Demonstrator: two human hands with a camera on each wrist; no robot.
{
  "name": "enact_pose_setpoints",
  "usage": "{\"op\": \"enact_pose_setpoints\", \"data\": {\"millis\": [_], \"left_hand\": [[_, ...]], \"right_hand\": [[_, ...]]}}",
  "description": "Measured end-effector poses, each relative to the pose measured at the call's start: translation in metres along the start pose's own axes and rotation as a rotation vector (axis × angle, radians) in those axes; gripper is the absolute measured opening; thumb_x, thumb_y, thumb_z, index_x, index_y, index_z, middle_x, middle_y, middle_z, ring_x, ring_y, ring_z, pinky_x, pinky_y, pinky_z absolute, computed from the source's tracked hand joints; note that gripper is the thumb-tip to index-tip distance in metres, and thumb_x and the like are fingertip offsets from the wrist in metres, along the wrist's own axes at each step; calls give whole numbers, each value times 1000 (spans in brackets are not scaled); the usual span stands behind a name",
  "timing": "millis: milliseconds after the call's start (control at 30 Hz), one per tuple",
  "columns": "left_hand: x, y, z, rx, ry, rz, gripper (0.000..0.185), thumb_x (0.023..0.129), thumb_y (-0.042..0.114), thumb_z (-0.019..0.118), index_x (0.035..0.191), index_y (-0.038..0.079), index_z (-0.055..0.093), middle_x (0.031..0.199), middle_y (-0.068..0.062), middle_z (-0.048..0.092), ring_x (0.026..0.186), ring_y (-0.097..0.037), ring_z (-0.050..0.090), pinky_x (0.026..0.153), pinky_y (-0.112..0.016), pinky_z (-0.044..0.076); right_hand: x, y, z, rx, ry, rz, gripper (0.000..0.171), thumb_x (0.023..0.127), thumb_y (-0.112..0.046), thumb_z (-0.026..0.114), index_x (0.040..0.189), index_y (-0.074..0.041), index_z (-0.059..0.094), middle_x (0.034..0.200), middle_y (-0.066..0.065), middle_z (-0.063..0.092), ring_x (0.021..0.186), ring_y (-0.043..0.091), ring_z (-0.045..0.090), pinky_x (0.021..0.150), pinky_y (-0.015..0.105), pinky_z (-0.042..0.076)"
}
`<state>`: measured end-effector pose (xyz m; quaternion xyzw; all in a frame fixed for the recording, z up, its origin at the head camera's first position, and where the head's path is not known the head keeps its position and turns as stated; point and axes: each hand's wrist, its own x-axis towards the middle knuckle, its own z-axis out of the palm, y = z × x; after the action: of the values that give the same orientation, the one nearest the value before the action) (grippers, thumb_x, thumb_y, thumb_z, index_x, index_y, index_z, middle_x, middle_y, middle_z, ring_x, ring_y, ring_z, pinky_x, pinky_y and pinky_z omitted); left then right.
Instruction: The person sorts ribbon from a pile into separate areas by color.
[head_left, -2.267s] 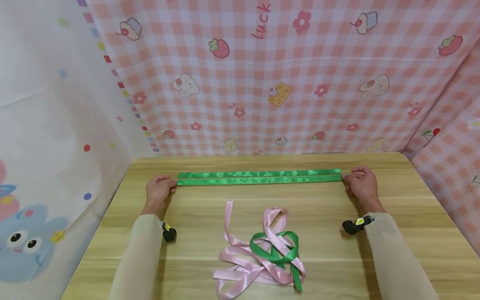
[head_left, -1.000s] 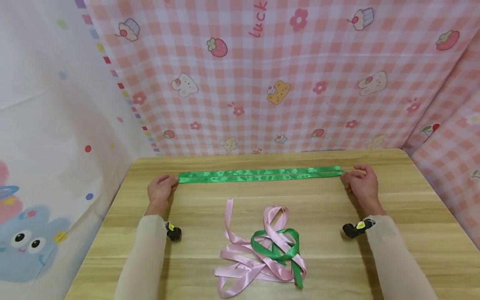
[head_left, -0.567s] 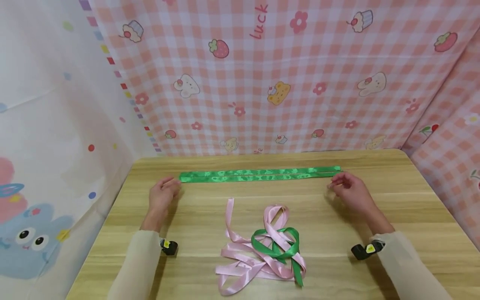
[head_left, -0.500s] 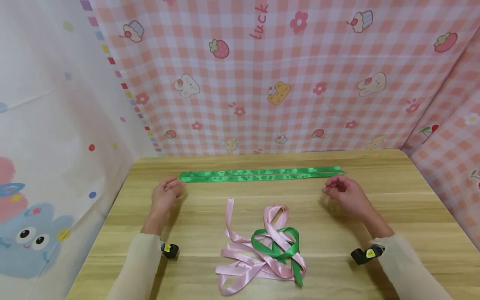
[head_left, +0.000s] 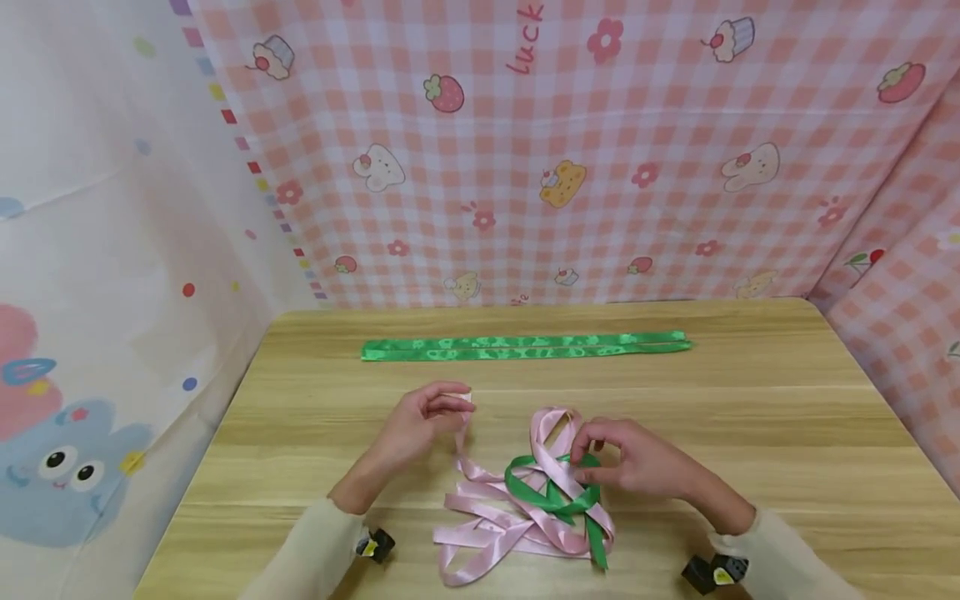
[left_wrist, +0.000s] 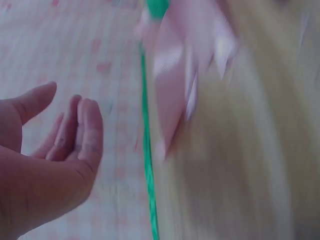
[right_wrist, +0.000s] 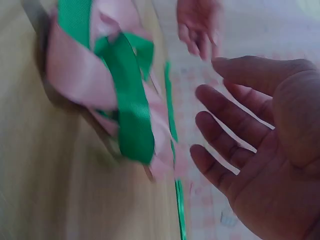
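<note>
A folded green patterned ribbon (head_left: 525, 347) lies flat and straight across the far part of the wooden table (head_left: 787, 417). Nearer to me sits a tangle of pink satin ribbon (head_left: 487, 525) with a plain green ribbon (head_left: 551, 497) looped through it. My left hand (head_left: 450, 405) hovers at the upright end of the pink ribbon, fingers loosely curled and holding nothing; in the left wrist view the left hand (left_wrist: 65, 120) is empty. My right hand (head_left: 583, 442) reaches over the top of the tangle. In the right wrist view the right hand (right_wrist: 215, 115) is spread beside the green ribbon (right_wrist: 127, 110).
Pink checked cloth (head_left: 570, 150) hangs behind the table and at the right; a white printed cloth (head_left: 97, 275) hangs at the left. Both wrist views are blurred by motion.
Both hands have let go of the ends of the flat green ribbon and drawn back towards me and inwards, to the ribbon tangle. The flat ribbon stays in place.
</note>
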<state>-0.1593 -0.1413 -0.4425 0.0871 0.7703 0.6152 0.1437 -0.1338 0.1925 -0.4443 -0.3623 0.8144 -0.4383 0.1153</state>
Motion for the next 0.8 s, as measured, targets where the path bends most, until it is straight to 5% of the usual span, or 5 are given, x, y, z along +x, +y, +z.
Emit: {"op": "enact_pose_setpoints", "data": {"millis": [133, 300, 633, 800], "left_hand": [[-6, 2, 29, -3, -179, 60, 37, 91, -2, 65, 128, -2, 57, 117, -27, 66, 109, -38, 65, 86, -24, 55], [-10, -1, 58, -52, -333, 51, 38, 91, -6, 64, 127, -5, 56, 115, -27, 67, 105, -34, 68, 82, -24, 56], [-14, -7, 84, 46, -408, 86, 30, 88, -3, 70, 116, 6, 63, 111, -14, 71, 108, -29, 67, 88, -23, 54], [-16, -6, 86, 75, -472, 124, 36, 88, 5, 74, 122, 14, 63, 114, -3, 73, 109, -16, 67, 92, -25, 53]], "right_hand": [[1, -4, 14, -37, -76, 5, 15, 88, -15, 76, 97, -21, 66, 94, -3, 62, 89, 20, 56, 79, 31, 49], [1, -5, 25, -21, -134, 39, 15, 86, -15, 77, 95, -21, 66, 94, -2, 57, 90, 16, 52, 78, 27, 46], [0, -3, 31, -91, -181, 24, 18, 85, -5, 74, 87, -20, 64, 91, -11, 54, 88, 7, 51, 77, 23, 44], [-2, -10, 24, 4, -141, 1, 15, 90, -8, 72, 90, -22, 66, 94, -11, 59, 91, 6, 54, 81, 27, 49]]}}
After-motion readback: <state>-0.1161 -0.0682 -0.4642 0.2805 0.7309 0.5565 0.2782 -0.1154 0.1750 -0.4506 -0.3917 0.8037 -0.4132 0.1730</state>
